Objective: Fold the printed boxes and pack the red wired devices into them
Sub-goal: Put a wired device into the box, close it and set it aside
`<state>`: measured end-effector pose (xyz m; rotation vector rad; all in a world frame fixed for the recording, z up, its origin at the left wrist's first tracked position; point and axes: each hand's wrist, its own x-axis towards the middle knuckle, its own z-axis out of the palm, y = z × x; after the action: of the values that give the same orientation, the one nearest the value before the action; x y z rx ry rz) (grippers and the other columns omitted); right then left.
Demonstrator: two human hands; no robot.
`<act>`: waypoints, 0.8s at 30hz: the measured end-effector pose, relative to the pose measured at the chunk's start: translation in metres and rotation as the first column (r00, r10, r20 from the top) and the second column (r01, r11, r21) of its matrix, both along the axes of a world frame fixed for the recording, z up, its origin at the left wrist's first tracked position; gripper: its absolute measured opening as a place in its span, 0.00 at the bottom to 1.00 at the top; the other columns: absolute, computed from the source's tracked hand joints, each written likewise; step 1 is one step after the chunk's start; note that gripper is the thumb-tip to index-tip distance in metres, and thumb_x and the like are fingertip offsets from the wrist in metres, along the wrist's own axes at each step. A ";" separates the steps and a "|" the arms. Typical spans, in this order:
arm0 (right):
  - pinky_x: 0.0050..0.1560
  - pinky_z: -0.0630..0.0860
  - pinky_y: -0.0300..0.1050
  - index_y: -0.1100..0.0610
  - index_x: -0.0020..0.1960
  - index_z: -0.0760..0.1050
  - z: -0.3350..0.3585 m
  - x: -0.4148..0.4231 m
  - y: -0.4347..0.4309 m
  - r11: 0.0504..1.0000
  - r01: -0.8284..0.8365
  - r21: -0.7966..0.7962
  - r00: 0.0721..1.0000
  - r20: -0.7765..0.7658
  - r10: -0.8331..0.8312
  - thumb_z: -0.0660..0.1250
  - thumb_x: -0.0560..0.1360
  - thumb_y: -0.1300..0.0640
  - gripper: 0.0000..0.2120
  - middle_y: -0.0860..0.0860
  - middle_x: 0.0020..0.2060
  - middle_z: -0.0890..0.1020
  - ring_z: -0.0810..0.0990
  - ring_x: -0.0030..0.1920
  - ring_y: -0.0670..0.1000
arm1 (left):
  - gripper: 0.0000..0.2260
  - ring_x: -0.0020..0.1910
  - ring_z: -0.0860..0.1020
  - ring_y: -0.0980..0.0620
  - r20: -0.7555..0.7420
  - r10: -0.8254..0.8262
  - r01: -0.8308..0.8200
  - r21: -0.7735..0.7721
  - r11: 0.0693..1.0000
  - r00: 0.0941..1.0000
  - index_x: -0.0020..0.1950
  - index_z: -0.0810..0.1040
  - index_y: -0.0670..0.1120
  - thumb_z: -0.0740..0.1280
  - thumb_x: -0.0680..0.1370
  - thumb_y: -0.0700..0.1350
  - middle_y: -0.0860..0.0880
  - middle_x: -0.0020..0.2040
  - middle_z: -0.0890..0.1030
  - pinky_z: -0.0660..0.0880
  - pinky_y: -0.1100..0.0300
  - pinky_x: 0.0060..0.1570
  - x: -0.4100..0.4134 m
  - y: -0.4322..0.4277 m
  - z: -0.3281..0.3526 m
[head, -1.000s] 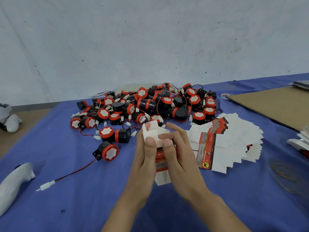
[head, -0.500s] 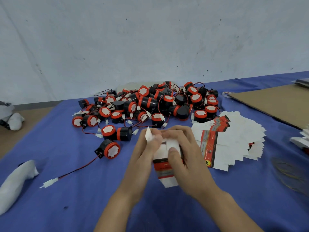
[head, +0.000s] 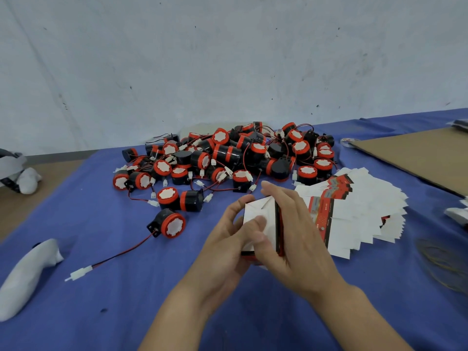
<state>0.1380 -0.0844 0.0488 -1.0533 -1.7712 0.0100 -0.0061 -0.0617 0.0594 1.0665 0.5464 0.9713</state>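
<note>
A small printed box (head: 260, 219), white with red and black edges, is held between both hands over the blue cloth; its folded end flaps face me. My left hand (head: 228, 247) grips its left side. My right hand (head: 296, 239) wraps round the right side, with the thumb pressing on the white flaps. A pile of red-and-black wired devices (head: 228, 158) lies behind the hands. One device (head: 170, 224) sits apart at the front left, its red-black wire ending in a white plug (head: 80, 272). A fanned stack of flat printed boxes (head: 354, 211) lies to the right.
A blue cloth (head: 126, 300) covers the table. A white wrapped object (head: 25, 277) lies at the left edge. A brown cardboard sheet (head: 417, 158) sits at the back right. Rubber bands (head: 443, 264) lie at the right. The wall stands close behind the pile.
The box's end flaps, which stood up a second ago, are now folded down flat. Both hands have shifted their hold and turned the closed end towards me.
</note>
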 end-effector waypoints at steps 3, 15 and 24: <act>0.66 0.72 0.51 0.50 0.76 0.59 0.000 -0.001 0.000 0.999 0.007 0.053 0.997 0.076 -0.012 0.61 0.78 0.44 0.29 0.50 0.69 0.71 0.71 0.68 0.50 | 0.23 0.58 0.81 0.43 -0.064 0.028 -0.024 0.061 0.998 0.998 0.70 0.71 0.51 0.69 0.75 0.41 0.43 0.64 0.81 0.78 0.47 0.58 0.003 -0.001 -0.002; 0.71 0.65 0.42 0.52 0.77 0.58 -0.001 0.006 0.005 0.999 -0.012 0.042 0.998 0.069 0.010 0.55 0.81 0.42 0.28 0.47 0.73 0.64 0.64 0.74 0.46 | 0.18 0.62 0.80 0.45 -0.006 -0.091 0.090 -0.057 0.994 0.996 0.65 0.81 0.45 0.60 0.82 0.53 0.41 0.64 0.81 0.79 0.52 0.59 -0.008 0.003 0.003; 0.64 0.68 0.33 0.37 0.76 0.60 -0.016 0.016 0.014 0.898 -0.230 -0.375 0.959 -0.242 0.145 0.54 0.79 0.38 0.26 0.33 0.68 0.70 0.68 0.70 0.39 | 0.26 0.50 0.83 0.54 -0.477 0.530 -0.044 0.713 0.700 0.701 0.67 0.64 0.69 0.69 0.80 0.43 0.58 0.49 0.84 0.81 0.53 0.48 -0.021 0.012 0.008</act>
<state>0.1537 -0.0707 0.0327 -1.1141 -1.7072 0.6093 -0.0271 -0.0493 0.0670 2.0680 1.0386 1.1067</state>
